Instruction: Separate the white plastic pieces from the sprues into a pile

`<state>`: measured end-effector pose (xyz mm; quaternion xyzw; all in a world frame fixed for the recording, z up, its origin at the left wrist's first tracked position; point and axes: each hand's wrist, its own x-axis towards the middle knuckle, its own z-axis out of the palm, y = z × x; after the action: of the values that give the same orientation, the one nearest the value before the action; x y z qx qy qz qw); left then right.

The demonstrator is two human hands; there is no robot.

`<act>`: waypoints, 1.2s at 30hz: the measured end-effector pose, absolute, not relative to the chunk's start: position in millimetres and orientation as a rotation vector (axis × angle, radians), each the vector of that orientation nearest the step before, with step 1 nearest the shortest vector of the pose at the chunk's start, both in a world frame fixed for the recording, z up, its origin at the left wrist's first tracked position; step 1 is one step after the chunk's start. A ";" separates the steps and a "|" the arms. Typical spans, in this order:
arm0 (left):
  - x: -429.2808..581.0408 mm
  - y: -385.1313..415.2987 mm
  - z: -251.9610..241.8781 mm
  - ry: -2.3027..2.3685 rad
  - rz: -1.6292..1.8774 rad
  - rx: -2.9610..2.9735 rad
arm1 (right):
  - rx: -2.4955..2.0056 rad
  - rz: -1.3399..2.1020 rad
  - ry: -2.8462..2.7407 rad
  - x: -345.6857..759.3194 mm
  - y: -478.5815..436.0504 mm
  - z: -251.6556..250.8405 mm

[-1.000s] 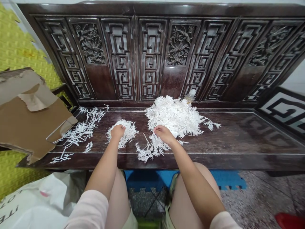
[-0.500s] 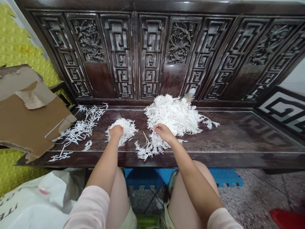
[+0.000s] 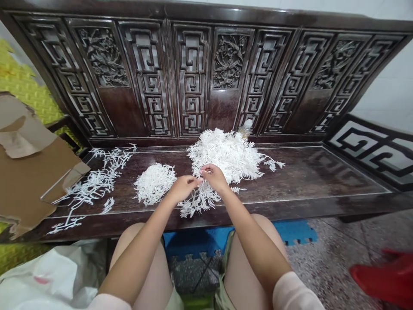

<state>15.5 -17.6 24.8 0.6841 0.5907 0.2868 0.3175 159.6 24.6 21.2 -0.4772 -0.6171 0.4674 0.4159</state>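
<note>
- Fingers: the left fingers (image 3: 193,182) and right fingers (image 3: 206,171) are closed in pinches, tips just beside each other, gripping the top of a white tuft (image 3: 196,202) of thin branching sprigs.
- Hands: the left hand (image 3: 182,189) and right hand (image 3: 214,178) are angled inward, directly above the tuft.
- Tuft: on the bench seat (image 3: 306,172), centre of frame, near the front edge, touching a large white heap (image 3: 222,155) behind it.
- Left of the hands: a smaller white mound (image 3: 154,184), then loose sprigs (image 3: 97,185) beside torn cardboard (image 3: 26,172).
- Behind the heap: a plastic bottle (image 3: 245,128), against the carved bench back (image 3: 193,77).
- Lower left: a white plastic bag (image 3: 48,275).
- Lower right: a red object (image 3: 383,275), on the floor.
</note>
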 end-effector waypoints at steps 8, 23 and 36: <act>27.1 -21.4 21.1 1.648 1.082 1.846 | -1.059 1.441 -1.593 165.7 18.4 30.1; 11.9 -16.6 24.8 1.879 0.809 2.277 | -1.118 1.499 -1.713 165.8 16.1 33.0; 13.2 -4.2 18.8 1.821 0.989 2.138 | -1.137 1.413 -1.737 167.4 18.3 37.9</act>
<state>13.2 -4.2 18.8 0.7155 0.6096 0.3311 0.0820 167.4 18.3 37.9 -0.4304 -0.6575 0.5350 0.3101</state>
